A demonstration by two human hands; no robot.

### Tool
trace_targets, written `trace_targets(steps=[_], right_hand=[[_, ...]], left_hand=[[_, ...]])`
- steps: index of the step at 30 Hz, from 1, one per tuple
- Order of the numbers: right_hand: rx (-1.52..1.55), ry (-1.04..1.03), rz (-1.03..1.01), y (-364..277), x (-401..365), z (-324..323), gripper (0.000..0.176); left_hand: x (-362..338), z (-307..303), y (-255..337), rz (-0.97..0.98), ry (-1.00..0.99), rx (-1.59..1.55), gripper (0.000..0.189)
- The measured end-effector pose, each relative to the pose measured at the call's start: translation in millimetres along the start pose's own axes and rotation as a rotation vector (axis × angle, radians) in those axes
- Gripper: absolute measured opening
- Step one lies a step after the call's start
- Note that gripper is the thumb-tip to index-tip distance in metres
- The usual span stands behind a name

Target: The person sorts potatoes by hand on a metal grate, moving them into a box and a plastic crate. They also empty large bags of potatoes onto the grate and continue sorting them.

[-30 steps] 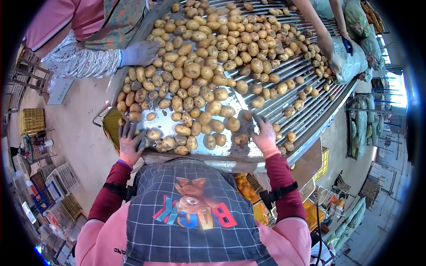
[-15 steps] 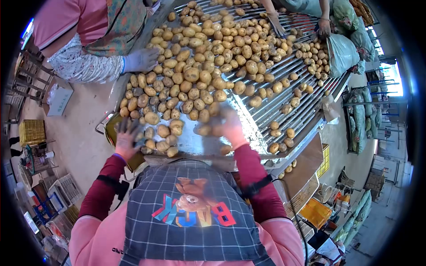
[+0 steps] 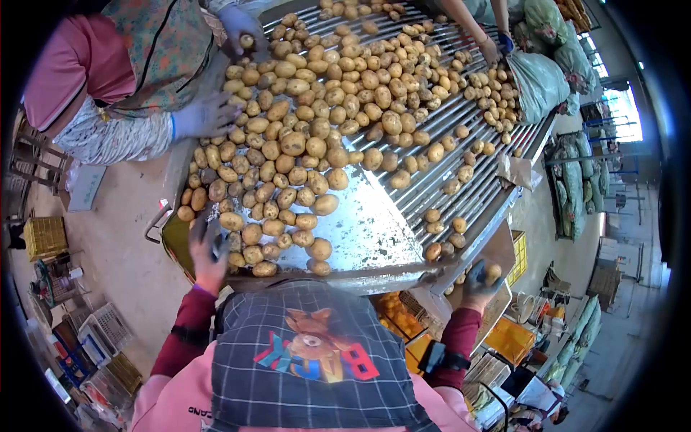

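Observation:
A heap of potatoes (image 3: 293,143) spreads over a metal sorting table with a bare plate (image 3: 360,223) and a bed of rollers (image 3: 425,194). My left hand (image 3: 208,248), dark at the fingers, is at the table's left edge beside the nearest potatoes. Its fingers are apart, and I see nothing held in them. Past the table's right front corner, my right hand (image 3: 478,286) in a dark-fingered glove holds one potato (image 3: 493,273), above a brown board (image 3: 497,252). A few loose potatoes (image 3: 446,237) lie on the rollers near that corner.
At the left, a co-worker's gloved hand (image 3: 205,117) rests by the heap; their other hand (image 3: 241,30) holds a potato. Another person's hands (image 3: 491,50) are near a green bag (image 3: 538,86) at the far right. Crates (image 3: 47,237) stand on the floor.
My right hand has moved from over the plate out past the right corner, with a potato in it. Potatoes near my left hand have shifted. The co-worker's second hand has appeared with a potato.

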State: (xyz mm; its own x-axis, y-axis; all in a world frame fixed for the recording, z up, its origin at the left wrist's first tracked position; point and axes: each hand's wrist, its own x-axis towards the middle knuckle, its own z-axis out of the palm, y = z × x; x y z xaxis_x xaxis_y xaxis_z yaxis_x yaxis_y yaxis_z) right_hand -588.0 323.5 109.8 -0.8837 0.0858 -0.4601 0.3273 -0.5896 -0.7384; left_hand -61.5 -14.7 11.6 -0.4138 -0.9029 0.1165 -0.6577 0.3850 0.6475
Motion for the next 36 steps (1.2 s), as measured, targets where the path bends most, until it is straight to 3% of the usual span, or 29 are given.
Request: trace_targets(steps=[3, 5, 7, 9, 10, 11, 13, 15, 16, 17, 19, 21, 22, 24, 27, 28, 30, 31, 32, 33, 34, 35, 36], right_hand=[[-0.352, -0.318, 0.17, 33, 14, 2, 0.038], [-0.719, -0.565, 0.113, 94, -19, 78, 0.032], [-0.985, -0.728, -0.104, 165, -60, 157, 0.034], [-1.273, -1.16, -0.555, 234, -92, 213, 0.034], [-1.314, -1.239, -0.505, 255, -132, 242, 0.04], [-1.246, -1.434, -0.764, 289, -144, 253, 0.045], [-2.139, -1.642, -0.684, 327, -196, 266, 0.052], [-2.131, -1.561, -1.177, 360, -205, 216, 0.057], [-2.094, -1.535, -0.882, 372, -193, 199, 0.063], [-2.152, -1.406, -0.855, 347, -194, 191, 0.063], [-1.959, -1.641, -0.614, 292, -171, 175, 0.055], [-1.448, -1.534, -0.105, 239, -131, 146, 0.044], [-1.125, -1.141, 0.101, 211, -118, 126, 0.038], [-0.951, -0.852, 0.035, 138, -60, 90, 0.029], [-0.729, -0.378, -0.192, 30, -17, 31, 0.028], [-0.926, -0.428, -0.282, 2, -10, 15, 0.026], [-1.167, -0.511, -0.444, -6, -20, 13, 0.021], [-1.21, -0.477, -0.326, 7, -30, 20, 0.018], [-1.523, -0.451, -0.207, 26, -28, 26, 0.021], [-1.639, -0.815, -0.433, 54, -30, 26, 0.033], [-1.89, -0.987, -0.567, 85, -49, 37, 0.052], [-1.936, -1.169, -0.66, 123, -42, 23, 0.072], [-2.308, -1.174, -0.304, 148, -85, 55, 0.092]], left_hand=[[60, 47, 68, 0.043, -0.243, -0.142, 0.054], [85, 76, 109, 0.252, -0.416, -0.039, 0.052], [77, 103, 126, 0.438, -0.534, 0.156, 0.049], [64, 87, 119, 0.516, -0.569, 0.159, 0.049], [56, 76, 111, 0.564, -0.593, 0.166, 0.048], [48, 70, 99, 0.523, -0.627, 0.173, 0.048], [27, 59, 74, 0.439, -0.695, 0.173, 0.047], [17, 36, 59, 0.341, -0.571, 0.181, 0.042], [12, 29, 46, 0.303, -0.502, 0.167, 0.04], [1, 24, 33, 0.257, -0.441, 0.146, 0.037], [-17, 19, 8, 0.314, -0.369, 0.317, 0.036], [-17, 5, 5, 0.301, -0.295, 0.3, 0.034], [-19, 2, 1, 0.27, -0.265, 0.289, 0.034], [-27, 0, -13, 0.202, -0.213, 0.258, 0.037], [-15, -5, 2, 0.093, -0.045, 0.208, 0.042], [-7, -3, 10, 0.123, -0.034, 0.181, 0.043], [12, 15, 34, 0.195, -0.278, 0.002, 0.044], [22, 26, 50, 0.23, -0.396, -0.084, 0.045], [28, 42, 68, 0.401, -0.494, -0.039, 0.049], [30, 54, 76, 0.566, -0.585, 0.012, 0.053], [24, 54, 68, 0.575, -0.615, 0.076, 0.054], [17, 53, 58, 0.579, -0.645, 0.142, 0.055], [13, 47, 49, 0.588, -0.672, 0.211, 0.056]])
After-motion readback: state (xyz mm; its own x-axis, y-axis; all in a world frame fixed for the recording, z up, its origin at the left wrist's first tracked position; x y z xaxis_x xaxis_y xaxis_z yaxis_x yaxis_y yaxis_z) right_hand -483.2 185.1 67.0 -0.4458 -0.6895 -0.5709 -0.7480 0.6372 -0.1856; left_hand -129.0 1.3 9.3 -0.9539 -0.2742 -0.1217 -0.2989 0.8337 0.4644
